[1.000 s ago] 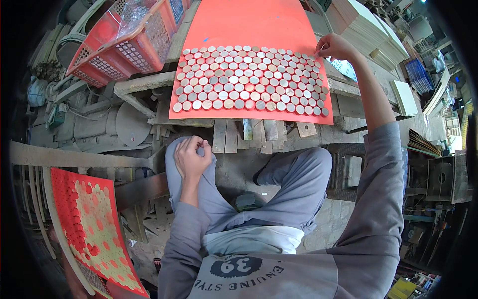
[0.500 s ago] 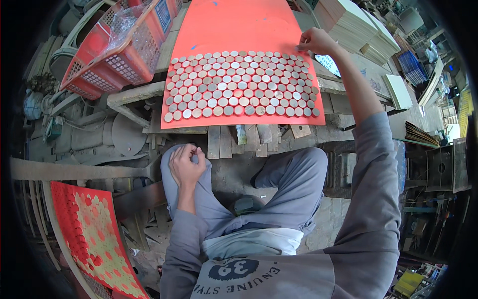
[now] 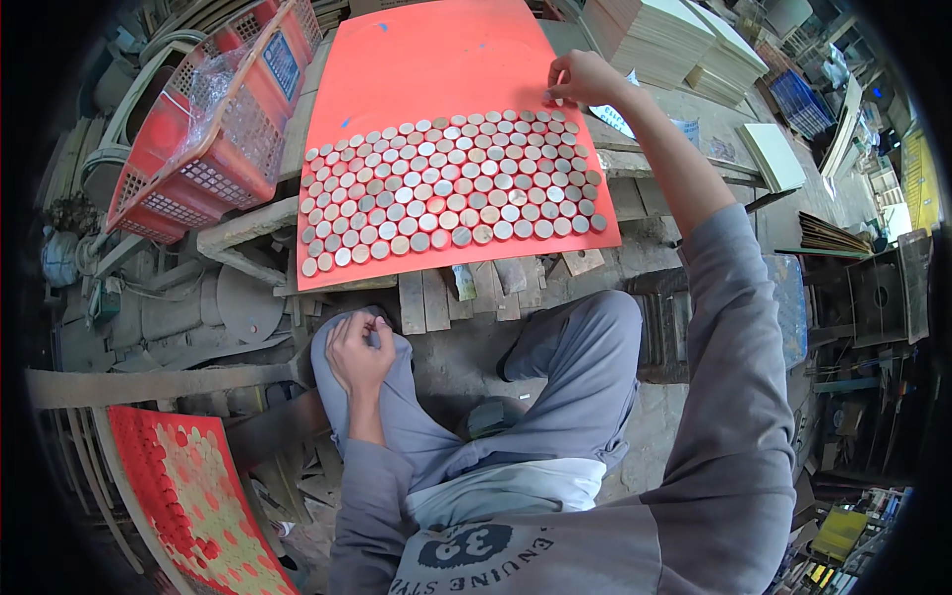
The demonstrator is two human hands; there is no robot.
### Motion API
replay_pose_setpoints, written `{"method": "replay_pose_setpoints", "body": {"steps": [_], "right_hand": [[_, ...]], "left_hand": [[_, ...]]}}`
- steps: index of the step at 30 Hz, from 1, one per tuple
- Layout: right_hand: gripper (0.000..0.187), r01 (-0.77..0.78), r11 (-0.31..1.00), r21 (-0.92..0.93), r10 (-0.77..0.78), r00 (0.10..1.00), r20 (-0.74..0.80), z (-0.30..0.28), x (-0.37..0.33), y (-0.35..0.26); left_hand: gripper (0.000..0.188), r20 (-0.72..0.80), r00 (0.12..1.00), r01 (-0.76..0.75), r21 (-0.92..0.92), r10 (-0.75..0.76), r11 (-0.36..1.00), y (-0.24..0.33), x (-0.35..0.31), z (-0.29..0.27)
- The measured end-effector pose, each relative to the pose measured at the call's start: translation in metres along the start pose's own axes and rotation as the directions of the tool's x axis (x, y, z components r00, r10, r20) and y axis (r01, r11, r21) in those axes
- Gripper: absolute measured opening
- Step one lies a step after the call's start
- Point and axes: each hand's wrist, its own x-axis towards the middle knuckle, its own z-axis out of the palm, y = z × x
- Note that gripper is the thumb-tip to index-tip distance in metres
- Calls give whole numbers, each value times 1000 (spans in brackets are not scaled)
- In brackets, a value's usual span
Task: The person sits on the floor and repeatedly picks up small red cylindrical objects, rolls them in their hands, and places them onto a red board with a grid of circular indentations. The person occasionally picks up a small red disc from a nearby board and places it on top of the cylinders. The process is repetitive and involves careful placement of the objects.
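Note:
A bright orange-red sheet [image 3: 426, 59] lies over the bench in front of me. Its nearer half is covered by close, staggered rows of small round discs [image 3: 416, 188] with greyish-beige tops and red sides. At the far right end of these rows, my right hand [image 3: 583, 79] is closed in a pinch just above the sheet. Whatever sits between its fingertips is too small and hidden to name. My left hand [image 3: 359, 349] rests on my left knee with its fingers curled in and the thumb against them. Its grip is hidden, so I cannot make out its contents.
A red plastic crate [image 3: 213, 129] with clear wrapping stands at the left. Stacked pale boards [image 3: 654, 45] rise at the back right. Another red sheet [image 3: 198, 496] bearing pale discs lies lower left. A wooden beam [image 3: 159, 385] runs beside my left knee.
The whole view has shifted, so the sheet appears lower and farther left, slightly turned. My right hand has moved a little inward along the far edge of the discs. My left hand stays on the knee.

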Motion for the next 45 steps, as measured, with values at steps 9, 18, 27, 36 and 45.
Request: {"method": "replay_pose_setpoints", "body": {"steps": [9,18,27,36,45], "right_hand": [[30,-40,995,-93,41,999,7,8,4,1],[37,-41,996,-83,38,999,-36,2,1,-1],[38,152,987,52,-156,985,76,14,6,-69],[43,136,991,6,-136,984,115,28,18,-75],[51,65,998,-22,-62,990,129,27,16,-75]], "left_hand": [[11,11,1000,5,16,-5,1000,0,0,2],[12,0,1000,-3,-11,3,1000,1,0,2],[13,-8,1000,-16,7,16,1000,-3,-1,0],[13,-19,1000,0,-5,-1,1000,-5,-1,-2],[12,-10,1000,10,-11,-11,1000,-1,0,-5]]}}
